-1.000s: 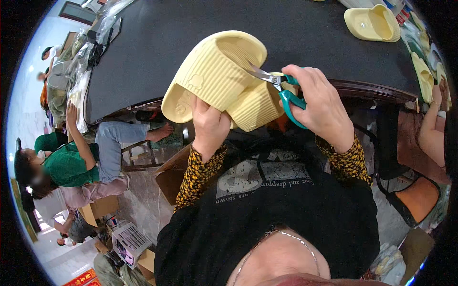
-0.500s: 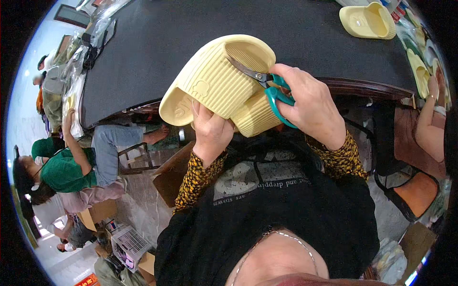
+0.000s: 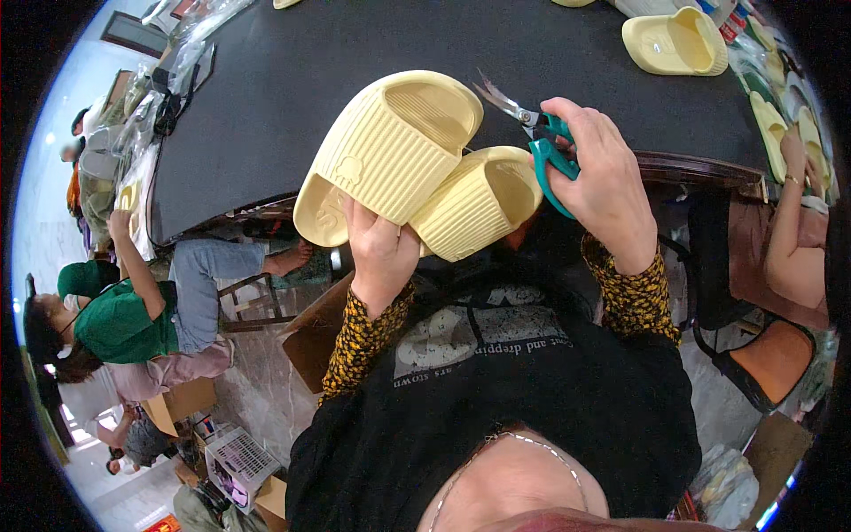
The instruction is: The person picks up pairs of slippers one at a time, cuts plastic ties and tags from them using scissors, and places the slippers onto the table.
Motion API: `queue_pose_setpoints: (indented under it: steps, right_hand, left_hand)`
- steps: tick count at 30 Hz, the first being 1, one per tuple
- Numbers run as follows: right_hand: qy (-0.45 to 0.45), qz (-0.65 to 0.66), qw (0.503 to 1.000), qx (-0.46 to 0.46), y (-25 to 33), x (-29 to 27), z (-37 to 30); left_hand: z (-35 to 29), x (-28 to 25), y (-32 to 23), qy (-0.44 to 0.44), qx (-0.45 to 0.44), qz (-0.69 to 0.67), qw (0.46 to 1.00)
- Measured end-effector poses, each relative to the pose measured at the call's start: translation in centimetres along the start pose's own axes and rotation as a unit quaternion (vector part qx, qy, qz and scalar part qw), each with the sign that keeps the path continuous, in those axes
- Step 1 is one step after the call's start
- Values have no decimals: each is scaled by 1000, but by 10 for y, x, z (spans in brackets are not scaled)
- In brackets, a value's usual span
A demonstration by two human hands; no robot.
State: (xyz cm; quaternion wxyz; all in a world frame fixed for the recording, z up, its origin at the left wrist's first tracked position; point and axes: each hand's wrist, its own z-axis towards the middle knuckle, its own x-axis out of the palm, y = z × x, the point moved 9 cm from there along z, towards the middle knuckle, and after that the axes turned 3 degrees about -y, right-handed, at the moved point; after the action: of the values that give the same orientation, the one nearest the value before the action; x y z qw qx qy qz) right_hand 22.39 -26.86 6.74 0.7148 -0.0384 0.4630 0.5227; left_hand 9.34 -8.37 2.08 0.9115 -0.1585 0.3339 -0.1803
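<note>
My left hand [image 3: 383, 259] is closed on a pair of pale yellow ribbed slippers, held above the near edge of the dark table. The left slipper [image 3: 386, 151] has a small raised emblem on its strap; the right slipper [image 3: 465, 213] sits lower, leaning against it. My left fingertips are hidden behind and inside the slippers. In my right hand [image 3: 612, 191] is a pair of scissors [image 3: 551, 151] with teal handles, fingers wrapped through the grips. Its blades are slightly parted, pointing up and left, apart from the slippers.
The black-topped table [image 3: 257, 124] spans the far side. Another yellow slipper [image 3: 678, 46] lies at its far right. A person in a green shirt [image 3: 124, 324] sits at the left; another person's hand [image 3: 792, 155] is near slippers at the right edge. An orange-seated chair [image 3: 771, 365] stands right.
My right hand has drawn the scissors up and right, away from the strap opening. The two slippers have turned and spread apart, showing more of the right one.
</note>
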Motion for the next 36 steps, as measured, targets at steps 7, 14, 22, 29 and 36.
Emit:
queue_pose_setpoints:
  steps: [7, 14, 22, 29, 36]
  right_hand:
    - [46, 39, 998, 24, 1, 10, 8]
    - [-34, 79, 991, 105, -7, -7, 3]
    - [-77, 126, 982, 116, -18, -22, 0]
    - [-68, 130, 981, 129, -22, -19, 2]
    - [-65, 169, 973, 146, -39, -11, -1]
  left_hand:
    - [2, -6, -4, 11, -1, 48, 999]
    - [15, -6, -11, -38, 45, -9, 998]
    - [57, -22, 17, -88, -112, -113, 983]
    - [131, -4, 54, -39, -219, -90, 971]
    - [135, 47, 80, 121, -159, -41, 979]
